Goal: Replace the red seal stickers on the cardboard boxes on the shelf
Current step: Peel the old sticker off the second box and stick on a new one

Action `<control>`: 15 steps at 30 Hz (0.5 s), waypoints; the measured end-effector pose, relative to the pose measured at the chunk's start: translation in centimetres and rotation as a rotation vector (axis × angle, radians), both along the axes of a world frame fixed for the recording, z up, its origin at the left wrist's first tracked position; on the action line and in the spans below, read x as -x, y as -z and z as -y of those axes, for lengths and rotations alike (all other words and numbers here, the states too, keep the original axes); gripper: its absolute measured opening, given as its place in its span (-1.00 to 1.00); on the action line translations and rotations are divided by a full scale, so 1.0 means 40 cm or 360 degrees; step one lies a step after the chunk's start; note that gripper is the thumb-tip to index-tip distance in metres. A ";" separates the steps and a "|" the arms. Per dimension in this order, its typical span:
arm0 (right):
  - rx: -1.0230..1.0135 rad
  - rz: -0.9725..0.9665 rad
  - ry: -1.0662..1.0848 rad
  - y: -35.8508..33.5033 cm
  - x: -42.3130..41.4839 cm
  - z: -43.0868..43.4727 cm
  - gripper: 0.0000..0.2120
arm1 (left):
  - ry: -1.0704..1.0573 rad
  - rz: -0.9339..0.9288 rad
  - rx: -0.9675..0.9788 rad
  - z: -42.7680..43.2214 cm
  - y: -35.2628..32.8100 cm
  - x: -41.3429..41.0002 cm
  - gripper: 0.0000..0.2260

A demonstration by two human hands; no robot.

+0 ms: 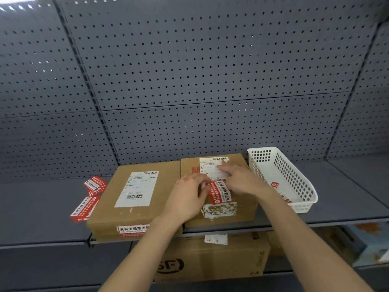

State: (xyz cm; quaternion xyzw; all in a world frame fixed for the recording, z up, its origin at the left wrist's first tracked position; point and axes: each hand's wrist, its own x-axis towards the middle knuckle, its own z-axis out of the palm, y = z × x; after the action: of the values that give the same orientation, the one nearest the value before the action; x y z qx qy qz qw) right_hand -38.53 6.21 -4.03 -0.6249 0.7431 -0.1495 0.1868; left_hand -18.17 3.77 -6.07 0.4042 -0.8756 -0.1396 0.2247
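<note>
Two cardboard boxes sit side by side on the grey shelf (pixel 37 207). The left box (pixel 109 207) has a white shipping label on top and a red seal sticker (pixel 132 230) on its front edge. On the right box (pixel 244 205) a red seal sticker (pixel 219 192) lies partly lifted, above a torn white residue patch (pixel 220 210). My left hand (pixel 187 194) pinches the sticker's left end. My right hand (pixel 240 178) lies flat on the box top, fingers over the white label beside the sticker.
Loose red seal stickers (pixel 88 197) lie on the shelf left of the boxes. A white perforated basket (pixel 294 182) stands to the right, with red sticker scraps inside. Behind is a grey pegboard wall (pixel 189 81). A larger cardboard box (pixel 210 258) sits on the shelf below.
</note>
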 end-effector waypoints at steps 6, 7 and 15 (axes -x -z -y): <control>0.0038 0.0019 0.0003 0.008 -0.003 -0.003 -0.42 | -0.0073 -0.0009 -0.0087 0.003 -0.016 0.013 -0.78; 0.0042 0.0035 -0.0001 0.006 -0.003 -0.007 -0.41 | -0.0084 -0.0001 -0.0096 0.004 -0.018 0.016 -0.78; 0.0205 0.0182 0.0036 0.028 0.015 -0.012 -0.53 | -0.0132 0.0133 -0.0124 0.012 -0.041 0.026 -0.78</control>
State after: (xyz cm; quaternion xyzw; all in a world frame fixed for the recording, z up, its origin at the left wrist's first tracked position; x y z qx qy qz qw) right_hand -39.13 6.69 -5.15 -0.6178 0.7270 -0.2346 0.1866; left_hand -19.19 3.27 -4.45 0.4540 -0.8606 -0.1472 0.1775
